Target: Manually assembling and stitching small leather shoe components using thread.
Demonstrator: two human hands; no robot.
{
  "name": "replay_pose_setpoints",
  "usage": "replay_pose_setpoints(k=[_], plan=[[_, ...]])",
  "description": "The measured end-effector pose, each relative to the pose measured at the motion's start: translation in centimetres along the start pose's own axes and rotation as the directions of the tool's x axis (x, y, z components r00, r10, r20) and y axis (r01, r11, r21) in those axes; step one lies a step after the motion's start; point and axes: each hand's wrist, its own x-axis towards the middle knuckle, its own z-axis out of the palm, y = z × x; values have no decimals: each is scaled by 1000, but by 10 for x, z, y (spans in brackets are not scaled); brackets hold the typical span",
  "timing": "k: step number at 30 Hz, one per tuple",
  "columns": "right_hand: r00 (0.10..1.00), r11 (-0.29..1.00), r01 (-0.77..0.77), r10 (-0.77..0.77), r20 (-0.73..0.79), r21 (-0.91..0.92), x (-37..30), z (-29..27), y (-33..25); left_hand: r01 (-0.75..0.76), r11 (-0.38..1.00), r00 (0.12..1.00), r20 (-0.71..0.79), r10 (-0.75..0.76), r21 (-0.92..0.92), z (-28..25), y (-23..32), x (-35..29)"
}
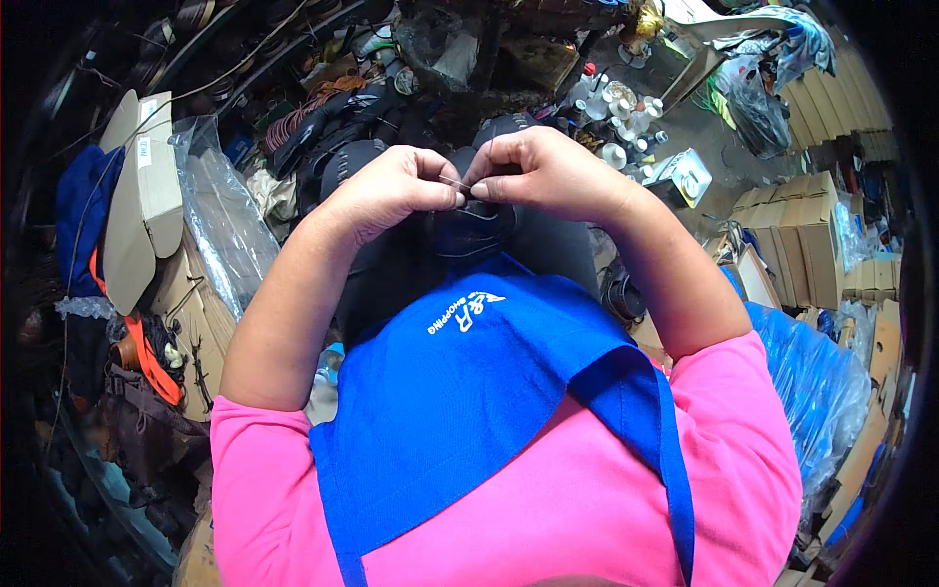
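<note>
My left hand [403, 186] and my right hand [533, 176] meet above my lap, each closed in a pinch. Between their fingertips runs a thin, light, needle-like strand [456, 182]; whether it is a needle, thread or wire is too small to tell. Just below the fingers lies a black piece [474, 230] with fine pale lines, perhaps leather or fabric. Dark rounded shapes with rows of light stitches, one [364, 157] beyond my left hand and another [507, 124] beyond my right, are partly hidden.
At the far right stand several small bottles [618, 112] and a white tin [682, 176]. Stacked cardboard [797, 230] and a blue plastic-wrapped bundle [807, 382] lie right. Clear plastic sheeting [230, 215], a cardboard box [159, 161] and an orange strap [152, 362] crowd the left.
</note>
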Motion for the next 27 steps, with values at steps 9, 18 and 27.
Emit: replay_pose_setpoints(k=[9,18,27], plan=[[993,863,-28,80,-82,504,8,8,9,-13,996,996,-90,5,-83,15,11,-7],[965,676,-91,240,-103,731,9,8,20,-31,999,999,-31,31,-28,25,3,0],[951,671,-69,269,-155,739,1,-6,30,-42,979,996,-79,27,-198,35,-8,0]])
